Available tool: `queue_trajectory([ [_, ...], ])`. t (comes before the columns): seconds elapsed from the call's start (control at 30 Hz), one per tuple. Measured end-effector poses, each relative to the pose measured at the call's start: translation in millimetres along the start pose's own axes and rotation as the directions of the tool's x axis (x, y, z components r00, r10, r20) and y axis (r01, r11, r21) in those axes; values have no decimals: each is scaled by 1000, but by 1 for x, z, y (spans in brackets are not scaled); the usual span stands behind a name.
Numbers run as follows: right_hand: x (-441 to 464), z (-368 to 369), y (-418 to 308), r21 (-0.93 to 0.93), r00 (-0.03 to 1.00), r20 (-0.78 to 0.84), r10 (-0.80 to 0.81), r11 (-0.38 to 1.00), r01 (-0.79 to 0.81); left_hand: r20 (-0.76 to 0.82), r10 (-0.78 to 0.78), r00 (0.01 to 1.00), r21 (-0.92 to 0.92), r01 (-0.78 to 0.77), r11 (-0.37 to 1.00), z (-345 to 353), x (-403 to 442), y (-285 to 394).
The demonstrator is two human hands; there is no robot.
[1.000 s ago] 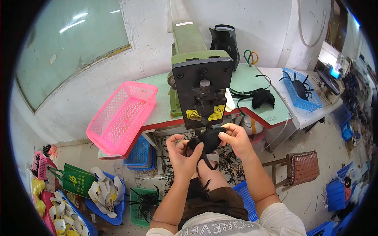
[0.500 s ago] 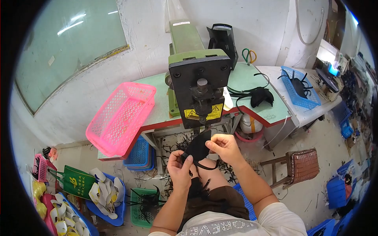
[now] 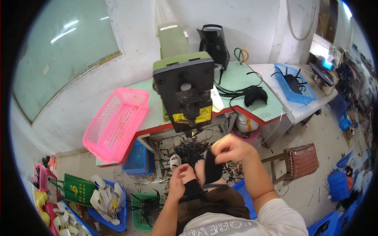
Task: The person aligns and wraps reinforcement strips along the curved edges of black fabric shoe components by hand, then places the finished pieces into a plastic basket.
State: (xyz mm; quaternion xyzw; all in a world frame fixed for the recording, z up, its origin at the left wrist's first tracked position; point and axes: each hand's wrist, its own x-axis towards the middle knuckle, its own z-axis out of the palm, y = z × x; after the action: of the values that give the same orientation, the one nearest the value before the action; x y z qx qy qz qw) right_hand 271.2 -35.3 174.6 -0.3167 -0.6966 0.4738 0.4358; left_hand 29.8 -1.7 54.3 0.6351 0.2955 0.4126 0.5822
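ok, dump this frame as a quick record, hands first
right hand: pinching black piece above the lap, motion-blurred
left hand: fingers loosely bent, nothing visibly held
machine: green and black, yellow warning label, beyond the hands
pink basket: on green bench, left of machine
second black piece: strapped, on bench, right of machine

Letters "OREVE" (image 3: 225, 226) run upside down across a shirt (image 3: 279, 216); warning triangles (image 3: 203, 113) mark a machine's (image 3: 183, 70) yellow label (image 3: 200, 118).
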Motion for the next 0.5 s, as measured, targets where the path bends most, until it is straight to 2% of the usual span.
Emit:
queue_trajectory([
  [0.03, -14, -16, 4, 108, 981, -179, 81, 992, -62, 149, 72, 986, 453, -132, 882, -8, -3, -18],
  [0.07, -28, -31, 10, 230, 887, -434, 159, 971, -62, 192, -18, 981, 751, -135, 647, -15, -14, -56],
  [0.1, -35, -51, 33, 308, 719, -690, 83, 933, 187, 203, -15, 979, 747, -145, 648, -13, -24, -57],
  [0.13, -34, -83, 50, 337, 542, -839, 51, 831, 443, 236, -155, 959, 871, -138, 471, -8, -35, -51],
  [0.17, -25, -95, 22, 337, 408, -905, 120, 788, 515, 232, -294, 927, 951, -153, 268, -3, -41, -49],
  [0.2, -39, -134, 42, 325, 322, -935, 150, 730, 601, 237, -293, 926, 950, -158, 270, -1, -44, -52],
  [0.23, -41, -153, 40, 316, 285, -941, 180, 767, 559, 215, -308, 927, 950, -124, 287, 1, -47, -56],
  [0.27, -42, -171, 47, 291, 177, -957, 232, 805, 518, 192, -323, 927, 949, -91, 303, 2, -48, -57],
  [0.3, -48, -186, 60, 290, 175, -957, 232, 805, 518, 194, -323, 926, 949, -93, 303, 2, -48, -56],
  [0.37, -57, -207, 83, 389, -1, -911, 413, 859, 333, 198, -240, 950, 934, -109, 339, 2, -44, -53],
  [0.4, -58, -204, 84, 391, -52, -910, 411, 894, 221, 195, -238, 951, 935, -107, 337, 3, -41, -47],
  [0.43, -62, -201, 85, 394, -50, -909, 413, 893, 220, 207, -143, 968, 928, -148, 343, 4, -38, -37],
  [0.47, -67, -197, 86, 403, -60, -909, 413, 905, 133, 217, -49, 975, 919, -187, 346, 6, -35, -27],
  [0.5, -71, -189, 85, 412, -69, -908, 414, 910, 45, 210, -56, 976, 921, -179, 346, 8, -27, -15],
])
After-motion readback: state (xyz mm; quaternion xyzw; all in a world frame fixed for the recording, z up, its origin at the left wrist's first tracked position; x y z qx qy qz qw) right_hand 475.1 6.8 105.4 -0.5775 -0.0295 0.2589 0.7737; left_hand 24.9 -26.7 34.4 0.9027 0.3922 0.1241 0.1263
